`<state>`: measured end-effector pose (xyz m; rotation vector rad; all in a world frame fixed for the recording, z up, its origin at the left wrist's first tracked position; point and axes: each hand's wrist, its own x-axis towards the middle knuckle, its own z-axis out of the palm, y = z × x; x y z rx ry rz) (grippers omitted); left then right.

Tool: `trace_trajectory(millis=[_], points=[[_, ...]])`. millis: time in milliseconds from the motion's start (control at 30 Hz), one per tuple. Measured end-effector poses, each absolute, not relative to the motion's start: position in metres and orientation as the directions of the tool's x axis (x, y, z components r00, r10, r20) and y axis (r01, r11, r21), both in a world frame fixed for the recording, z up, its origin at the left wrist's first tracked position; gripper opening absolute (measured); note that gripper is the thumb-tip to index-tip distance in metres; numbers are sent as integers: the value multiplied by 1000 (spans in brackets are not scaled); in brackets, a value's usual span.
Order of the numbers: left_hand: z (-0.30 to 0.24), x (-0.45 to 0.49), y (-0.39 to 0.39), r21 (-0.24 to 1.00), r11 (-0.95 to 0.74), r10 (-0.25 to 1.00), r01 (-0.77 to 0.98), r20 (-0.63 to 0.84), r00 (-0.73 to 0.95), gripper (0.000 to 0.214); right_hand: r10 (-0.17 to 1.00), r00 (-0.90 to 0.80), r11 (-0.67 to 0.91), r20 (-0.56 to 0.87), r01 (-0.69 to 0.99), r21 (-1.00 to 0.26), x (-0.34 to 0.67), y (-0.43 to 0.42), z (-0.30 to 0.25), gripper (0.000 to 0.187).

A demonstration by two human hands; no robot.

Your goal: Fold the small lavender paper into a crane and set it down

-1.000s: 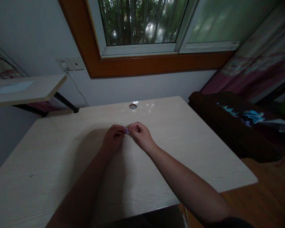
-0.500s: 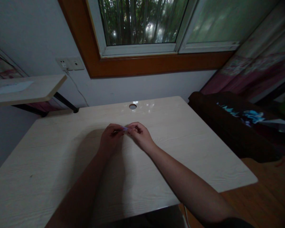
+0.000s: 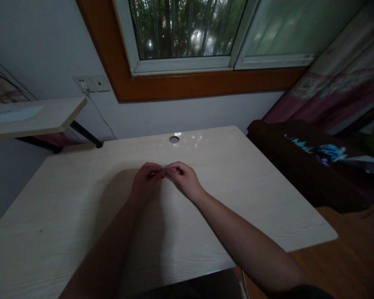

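My left hand and my right hand meet fingertip to fingertip over the pale wooden desk. Between them they pinch a small purplish object. Only a sliver of it shows, so its kind is hidden by the fingers. Thumb and forefinger are pressed together on each hand. Both forearms reach in from the near edge, and a shadow falls on the desktop beside the left arm.
A round cable hole sits near the desk's back edge. At the left, a raised shelf on black legs bears a paper sheet. Right of the desk stands dark brown furniture with bluish items on it. A window is behind.
My right hand has come slightly closer to the left, and the fingertips now cover more of the small purplish object. The desk and surroundings look the same.
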<state>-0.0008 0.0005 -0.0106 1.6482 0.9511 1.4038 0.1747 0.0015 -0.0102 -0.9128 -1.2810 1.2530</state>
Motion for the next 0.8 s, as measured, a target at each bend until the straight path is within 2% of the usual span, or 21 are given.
trace_trajectory(millis=[200, 467, 667, 800], points=[[-8, -2, 0, 902, -424, 904, 76, 418, 87, 13, 969, -149, 171, 196, -165, -971, 174, 2, -13, 17], [-9, -2, -1, 911, -405, 914, 82, 402, 50, 12, 960, -123, 250, 250, -18, -968, 177, 1, -8, 15], [-3, 0, -4, 922, -375, 927, 102, 372, 45, 14, 968, -141, 198, 208, -81, -977, 176, 2, -11, 13], [-4, 0, -4, 916, -390, 921, 99, 385, 58, 13, 963, -146, 221, 226, -52, -974, 177, 2, -11, 14]])
